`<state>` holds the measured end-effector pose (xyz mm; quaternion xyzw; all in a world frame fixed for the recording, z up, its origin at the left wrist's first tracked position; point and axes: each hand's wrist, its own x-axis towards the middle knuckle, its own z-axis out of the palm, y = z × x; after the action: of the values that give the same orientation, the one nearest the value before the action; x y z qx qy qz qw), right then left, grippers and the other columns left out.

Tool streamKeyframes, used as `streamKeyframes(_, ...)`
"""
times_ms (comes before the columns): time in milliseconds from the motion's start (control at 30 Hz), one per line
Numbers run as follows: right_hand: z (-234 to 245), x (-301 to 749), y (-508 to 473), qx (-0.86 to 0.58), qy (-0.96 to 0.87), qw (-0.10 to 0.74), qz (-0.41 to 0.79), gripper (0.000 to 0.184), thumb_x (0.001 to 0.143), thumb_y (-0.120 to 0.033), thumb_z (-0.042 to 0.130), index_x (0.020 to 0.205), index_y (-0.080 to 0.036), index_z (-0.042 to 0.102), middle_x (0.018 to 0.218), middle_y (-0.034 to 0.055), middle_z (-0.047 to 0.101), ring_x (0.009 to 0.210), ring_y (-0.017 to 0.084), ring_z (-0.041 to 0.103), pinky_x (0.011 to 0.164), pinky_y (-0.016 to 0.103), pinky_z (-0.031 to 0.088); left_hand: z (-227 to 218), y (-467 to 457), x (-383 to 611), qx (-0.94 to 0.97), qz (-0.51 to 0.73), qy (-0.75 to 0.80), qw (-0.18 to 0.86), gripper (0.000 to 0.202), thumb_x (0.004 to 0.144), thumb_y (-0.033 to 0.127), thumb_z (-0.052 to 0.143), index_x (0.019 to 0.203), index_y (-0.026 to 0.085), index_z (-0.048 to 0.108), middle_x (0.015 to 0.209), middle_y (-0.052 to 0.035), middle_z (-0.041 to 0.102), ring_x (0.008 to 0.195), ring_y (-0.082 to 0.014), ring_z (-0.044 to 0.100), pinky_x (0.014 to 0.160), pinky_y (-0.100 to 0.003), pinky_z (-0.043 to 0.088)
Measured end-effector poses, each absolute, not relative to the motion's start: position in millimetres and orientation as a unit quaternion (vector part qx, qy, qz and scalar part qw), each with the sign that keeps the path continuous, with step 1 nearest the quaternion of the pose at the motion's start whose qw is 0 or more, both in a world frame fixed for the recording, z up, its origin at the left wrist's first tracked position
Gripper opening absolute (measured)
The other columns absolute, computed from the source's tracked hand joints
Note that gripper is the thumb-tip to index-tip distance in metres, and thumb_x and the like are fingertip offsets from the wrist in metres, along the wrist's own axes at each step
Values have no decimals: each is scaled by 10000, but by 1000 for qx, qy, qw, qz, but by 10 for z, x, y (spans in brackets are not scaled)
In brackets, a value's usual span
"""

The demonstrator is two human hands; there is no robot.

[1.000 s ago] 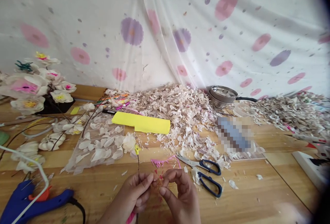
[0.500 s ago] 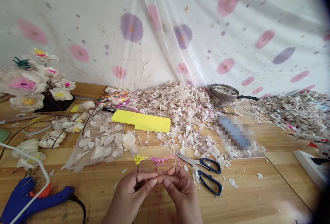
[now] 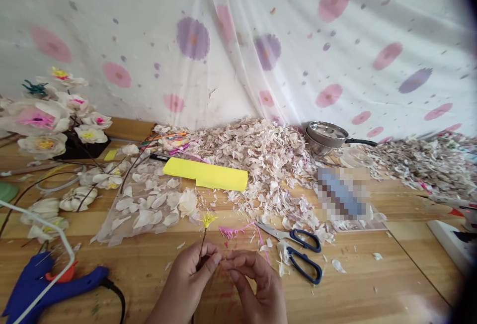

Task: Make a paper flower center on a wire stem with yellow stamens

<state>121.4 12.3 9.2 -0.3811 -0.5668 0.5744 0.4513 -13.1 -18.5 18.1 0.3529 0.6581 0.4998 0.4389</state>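
My left hand [image 3: 190,279] is closed around a thin dark flower stem [image 3: 203,242], with thumb and forefinger pressed together. The stem stands nearly upright, topped by a yellow fringed flower centre [image 3: 208,220]. My right hand [image 3: 257,282] is curled in a loose pinch, its fingertips meeting those of the left; whatever lies between them is too small to make out. Just beyond the hands lies a pink fringed strip [image 3: 231,233], whose thin tail runs down behind my right hand. Scissors [image 3: 294,244] with dark blue handles rest open to the right.
A blue glue gun [image 3: 55,284] with a black cord lies at left, near finished white flowers [image 3: 40,120]. Loose petals [image 3: 149,209] cover a plastic sheet. Behind are a yellow roll [image 3: 204,174], a large petal heap [image 3: 257,150] and metal pans [image 3: 326,135].
My right thumb has drawn a little away from its fingers, and the right hand sits slightly lower. The yellow-topped stem has shifted right and tilted. More of the pink tail shows.
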Motion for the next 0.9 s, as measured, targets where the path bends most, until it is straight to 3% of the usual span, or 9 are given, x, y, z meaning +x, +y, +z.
streamKeyframes(133,83,1222,132,-372,-558,456,586,99,805,-305,659,801,-219,706,824,61,717,832,203,689,768,288,555,212,-167,-119,324,505,656,456,358,707,551,629,643,199,621,615,-24,612,628,-206,558,619,-281,441)
streamKeyframes(233,70,1233,144,-375,-565,460,573,97,825,-291,633,812,-221,699,839,61,714,825,199,689,766,293,555,202,-172,-123,330,513,643,463,330,698,531,650,669,202,663,709,-57,682,726,-243,619,693,-298,472)
streamKeyframes(500,2,1265,161,-387,-634,462,485,158,840,-161,557,838,-239,694,855,44,704,829,182,676,767,273,538,137,-199,-135,338,501,652,458,219,707,429,659,746,224,726,820,-77,733,814,-260,660,773,-320,505)
streamKeyframes(733,16,1323,209,-337,-773,445,302,293,808,-65,565,960,-283,687,906,32,718,816,181,676,727,274,518,169,-198,-134,346,506,667,424,209,701,417,647,696,215,703,791,-87,724,788,-263,664,748,-326,512)
streamKeyframes(900,-63,1344,225,-290,-826,425,231,281,819,-128,612,1010,-323,680,946,28,737,770,201,690,650,285,517,126,-194,-132,348,509,669,415,210,709,415,656,683,208,684,711,-64,693,692,-236,636,670,-304,492)
